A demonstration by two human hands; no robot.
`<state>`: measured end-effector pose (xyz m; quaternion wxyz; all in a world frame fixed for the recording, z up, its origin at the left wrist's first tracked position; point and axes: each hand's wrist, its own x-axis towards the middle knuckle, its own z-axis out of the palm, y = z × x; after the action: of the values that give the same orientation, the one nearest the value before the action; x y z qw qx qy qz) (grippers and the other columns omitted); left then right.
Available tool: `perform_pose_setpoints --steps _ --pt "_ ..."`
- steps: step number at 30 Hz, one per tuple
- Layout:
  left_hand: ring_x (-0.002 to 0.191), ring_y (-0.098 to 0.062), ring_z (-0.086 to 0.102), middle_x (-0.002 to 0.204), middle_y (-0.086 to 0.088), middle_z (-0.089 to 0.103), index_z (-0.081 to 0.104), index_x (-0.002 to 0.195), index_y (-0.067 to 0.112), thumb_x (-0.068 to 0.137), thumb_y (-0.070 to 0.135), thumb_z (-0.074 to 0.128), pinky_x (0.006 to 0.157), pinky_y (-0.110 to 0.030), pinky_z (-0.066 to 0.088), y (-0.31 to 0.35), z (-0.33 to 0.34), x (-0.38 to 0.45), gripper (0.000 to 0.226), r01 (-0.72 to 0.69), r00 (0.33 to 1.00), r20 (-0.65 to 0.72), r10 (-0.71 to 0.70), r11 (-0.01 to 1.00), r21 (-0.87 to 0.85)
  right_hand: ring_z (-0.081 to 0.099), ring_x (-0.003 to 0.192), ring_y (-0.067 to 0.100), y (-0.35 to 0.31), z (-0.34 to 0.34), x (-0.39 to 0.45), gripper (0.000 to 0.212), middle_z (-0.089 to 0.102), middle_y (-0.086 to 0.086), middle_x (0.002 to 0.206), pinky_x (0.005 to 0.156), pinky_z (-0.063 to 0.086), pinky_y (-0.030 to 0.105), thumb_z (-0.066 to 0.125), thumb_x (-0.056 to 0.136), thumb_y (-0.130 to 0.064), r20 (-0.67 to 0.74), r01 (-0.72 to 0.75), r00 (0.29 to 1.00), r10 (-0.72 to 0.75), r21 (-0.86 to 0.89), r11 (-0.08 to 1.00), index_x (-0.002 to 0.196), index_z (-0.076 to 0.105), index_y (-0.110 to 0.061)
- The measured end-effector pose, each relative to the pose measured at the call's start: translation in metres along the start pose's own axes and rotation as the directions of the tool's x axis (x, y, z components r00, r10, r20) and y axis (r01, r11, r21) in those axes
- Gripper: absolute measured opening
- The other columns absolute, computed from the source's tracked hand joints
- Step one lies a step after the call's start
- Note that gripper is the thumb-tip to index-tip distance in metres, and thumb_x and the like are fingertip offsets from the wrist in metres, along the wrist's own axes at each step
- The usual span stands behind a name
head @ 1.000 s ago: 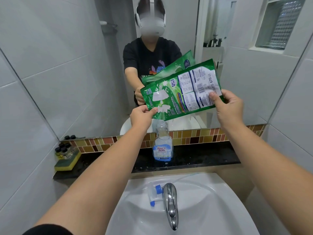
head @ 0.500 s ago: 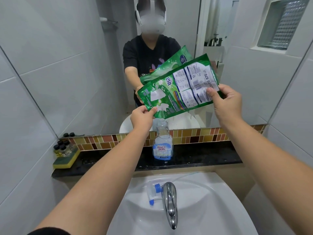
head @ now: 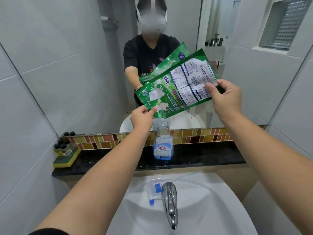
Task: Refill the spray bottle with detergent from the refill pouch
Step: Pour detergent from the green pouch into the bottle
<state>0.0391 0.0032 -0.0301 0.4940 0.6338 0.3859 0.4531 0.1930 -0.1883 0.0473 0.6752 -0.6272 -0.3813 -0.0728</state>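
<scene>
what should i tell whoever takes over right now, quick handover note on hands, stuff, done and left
Left hand: pinching the low corner of the refill pouch, right above the bottle's mouth.
Right hand: gripping the pouch's raised end, so it tilts down to the left.
Spray bottle: upright on the black ledge, open, mostly empty.
Spray head: off, lying in the sink beside the faucet.
Done: head removed, pouch lined up.
Left: pour, and whether liquid is flowing yet is unclear; then screw the head back on.
</scene>
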Motion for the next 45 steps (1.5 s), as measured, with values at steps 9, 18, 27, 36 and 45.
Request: perform_pose_setpoints --steps 9,18,27,36,45 --pt "0.052 -0.002 0.064 0.047 0.015 0.059 0.064 0.064 0.02 0.079 0.031 0.081 0.053 -0.02 0.043 0.002 -0.001 0.001 0.025 -0.004 1.0 -0.003 0.004 1.0 -0.008 0.065 0.074 0.002 -0.007 0.003 0.004 0.01 0.073 -0.004 0.084 0.067 0.055 0.021 0.069 0.089 -0.025 -0.01 0.059 0.998 -0.06 -0.036 0.998 0.098 0.073 -0.02" --pt "0.068 -0.014 0.07 0.066 0.004 0.07 0.07 0.074 0.02 0.08 0.035 0.08 0.06 -0.025 0.05 0.004 -0.002 0.002 0.019 -0.03 1.0 0.0 0.03 0.999 0.023 0.063 0.071 -0.005 -0.008 0.002 0.005 0.012 0.071 -0.006 0.084 0.064 0.053 0.016 0.067 0.091 -0.024 -0.035 0.071 0.997 -0.073 -0.07 0.995 0.1 0.072 -0.018" --pt "0.062 -0.014 0.065 0.047 0.016 0.059 0.065 0.065 0.022 0.079 0.036 0.08 0.056 -0.024 0.044 0.006 0.001 0.003 0.025 -0.035 0.999 0.003 0.035 0.999 0.02 0.065 0.077 0.01 -0.01 -0.001 0.005 0.008 0.072 0.0 0.087 0.07 0.057 0.027 0.069 0.089 -0.021 -0.064 0.082 0.994 -0.086 -0.073 0.994 0.097 0.07 -0.019" --pt "0.061 -0.013 0.064 0.045 0.019 0.057 0.06 0.06 0.023 0.079 0.034 0.081 0.055 -0.023 0.042 0.005 0.002 0.002 0.03 -0.031 1.0 0.003 0.031 0.999 0.012 0.07 0.09 0.025 -0.011 -0.001 0.004 0.01 0.073 0.008 0.097 0.077 0.059 0.047 0.068 0.09 -0.02 -0.06 0.06 0.996 -0.064 -0.064 0.996 0.099 0.068 -0.015" --pt "0.057 -0.01 0.06 0.044 0.019 0.056 0.058 0.058 0.022 0.078 0.035 0.081 0.054 -0.023 0.04 0.007 0.003 0.003 0.032 -0.037 0.999 -0.003 0.037 0.999 0.022 0.07 0.091 0.024 -0.011 -0.002 0.005 0.009 0.073 0.008 0.098 0.077 0.059 0.046 0.068 0.09 -0.019 -0.058 0.068 0.996 -0.07 -0.045 0.997 0.098 0.067 -0.018"
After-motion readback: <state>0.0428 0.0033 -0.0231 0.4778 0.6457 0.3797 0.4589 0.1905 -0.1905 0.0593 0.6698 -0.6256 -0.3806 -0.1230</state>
